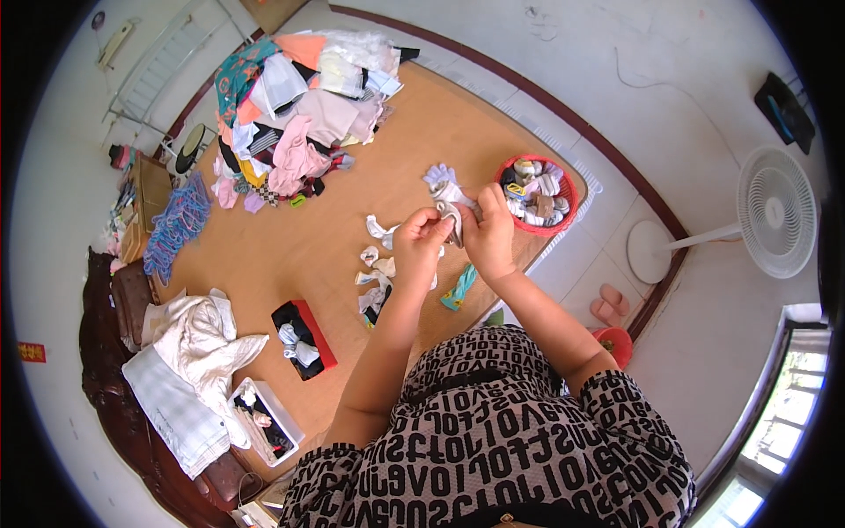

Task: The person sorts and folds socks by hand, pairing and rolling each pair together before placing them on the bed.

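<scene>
In front of me, both hands pinch a pale grey-white sock [452, 220] over the bed. My left hand [421, 242] is closed on its near left side. My right hand [489, 233] has thumb and fingers closed on the other side. Just beyond the hands lies a lavender, finger-shaped cloth piece [437, 174]. Several loose white socks [380, 231] are spread on the mat to the left of my left hand. A red basket [570, 211] full of balled socks stands beyond my right hand. Nearer to me rests a teal printed strip or packet [459, 287].
A large clothes heap [308, 114] covers the bed's far left. Blue hangers [176, 224] lie at the left edge. Nearer are a black-and-red box [324, 345], a white bin [290, 422] and folded bedding [180, 396]. A white fan [775, 211] stands on the right.
</scene>
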